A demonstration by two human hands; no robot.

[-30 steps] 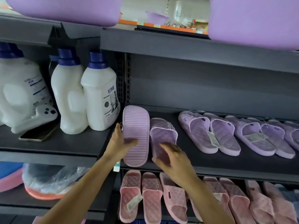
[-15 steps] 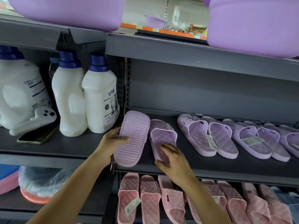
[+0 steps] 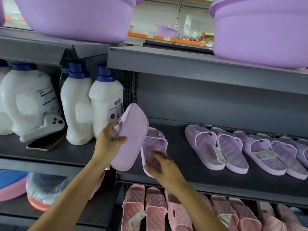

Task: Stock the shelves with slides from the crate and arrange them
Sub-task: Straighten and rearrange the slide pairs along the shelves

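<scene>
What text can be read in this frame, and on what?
"好": first blue character on the nearest detergent bottle; the rest is blurred.
Large jug label: too small to read.
Purple slide tags and pink slide tags: barcodes, print unreadable.
Orange shelf strips behind: unreadable.
</scene>
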